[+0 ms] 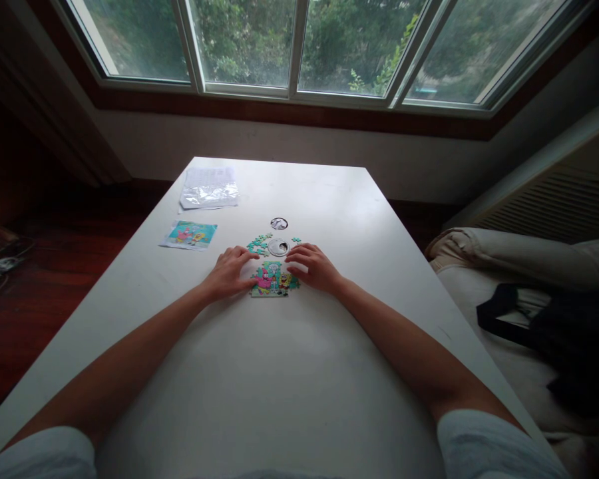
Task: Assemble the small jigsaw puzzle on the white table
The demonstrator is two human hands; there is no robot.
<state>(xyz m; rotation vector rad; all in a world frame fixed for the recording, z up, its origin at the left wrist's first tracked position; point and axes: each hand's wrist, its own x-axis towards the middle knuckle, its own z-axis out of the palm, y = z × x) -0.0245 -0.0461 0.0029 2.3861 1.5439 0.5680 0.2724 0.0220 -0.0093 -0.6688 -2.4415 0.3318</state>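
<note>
Jigsaw puzzle [267,281], partly joined, lies flat on the white table [279,372] in the head view, between the person's two hands. Its joined part shows a pink figure, a pale one in the middle and a yellow one against turquoise, with an uneven upper edge.

The left hand [228,271] is open at the puzzle's left side, palm down, fingers spread forward and the thumb reaching to the puzzle's edge. The right hand [313,268] is at the other side, its fingers loosely curved and parted from the thumb; whether a fingertip touches a piece I can't tell at this size.

Loose pieces [259,245] lie scattered beyond the puzzle, mostly near the left fingertips. Just beside them is a pale round disc [278,247], close to the right fingertips, and farther back a dark-rimmed circle [279,224], perhaps an opening in the tabletop.

Toward the table's left side lies a printed picture [192,235] of similar colourful figures, with a clear plastic bag [210,193] over paper behind it. Windows [249,46] showing greenery stand past the table; dark clothing [569,332] lies on a pale sofa [519,256] at right.
</note>
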